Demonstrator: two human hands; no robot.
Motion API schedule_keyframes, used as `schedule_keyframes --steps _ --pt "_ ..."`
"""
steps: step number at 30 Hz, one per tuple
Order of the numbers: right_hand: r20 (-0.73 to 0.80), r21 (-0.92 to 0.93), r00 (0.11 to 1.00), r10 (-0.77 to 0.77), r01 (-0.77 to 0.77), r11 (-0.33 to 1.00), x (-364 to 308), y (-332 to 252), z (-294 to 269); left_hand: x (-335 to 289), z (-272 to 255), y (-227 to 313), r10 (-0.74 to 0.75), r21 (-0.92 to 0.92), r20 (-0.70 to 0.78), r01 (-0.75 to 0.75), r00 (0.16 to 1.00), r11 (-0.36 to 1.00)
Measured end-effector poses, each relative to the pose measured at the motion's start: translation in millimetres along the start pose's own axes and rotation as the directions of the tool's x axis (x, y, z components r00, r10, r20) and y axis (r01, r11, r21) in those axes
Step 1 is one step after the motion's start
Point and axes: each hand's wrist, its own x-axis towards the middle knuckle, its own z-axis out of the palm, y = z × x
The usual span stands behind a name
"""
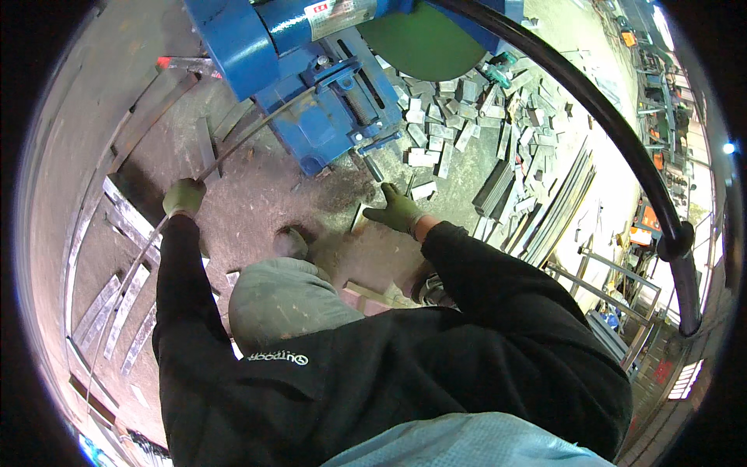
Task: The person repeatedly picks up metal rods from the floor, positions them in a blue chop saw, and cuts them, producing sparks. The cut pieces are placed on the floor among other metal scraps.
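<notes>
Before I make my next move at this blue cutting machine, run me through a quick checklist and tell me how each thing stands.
1. Left hand gloved and closed around the long metal rod: ok.
2. Rod's far end clamped firmly in the blue vise: cannot tell; it reaches the vise, but the grip isn't clear.
3. Right hand gloved and apart from the green disc: ok.
4. Right hand gripping the vise's dark handle: not ok; the fingers are beside it, not wrapped around it.
5. Disc stopped: cannot tell from one still.
6. Floor beside the vise free of loose metal pieces: not ok; many lie scattered.
</notes>
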Motion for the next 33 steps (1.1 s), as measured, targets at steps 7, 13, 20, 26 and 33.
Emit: schedule_keyframes --steps 7,13,20,26,33 --pt "-0.008 -0.059 0.999 0.039 -0.040 0.997 -23.9 45.0 6.8 -0.3 -7.2 -2.8 0.032 -0.047 0.052 -0.030 0.998 0.998" --pt "0.016 0.101 0.998 0.068 -0.069 0.992 -30.8 44.8 -5.5 7.8 0.2 -9.6 0.081 -0.011 0.051 -0.080 0.995 0.997" --pt "-0.042 0.006 0.999 0.023 -0.023 1.000 -11.9 36.9 -2.8 5.8 -1.8 4.3 0.056 -0.017 0.005 -0.056 0.998 0.998" --pt "-0.020 0.060 0.999 0.028 -0.026 0.998 -16.8 18.6 0.2 15.7 -0.7 51.1 0.134 -0.022 -0.027 -0.134 0.991 0.991" --pt "-0.082 0.074 0.996 0.027 -0.021 0.997 -48.0 29.6 -3.7 37.5 -1.6 105.7 0.143 -0.058 -0.060 -0.146 0.988 0.988"
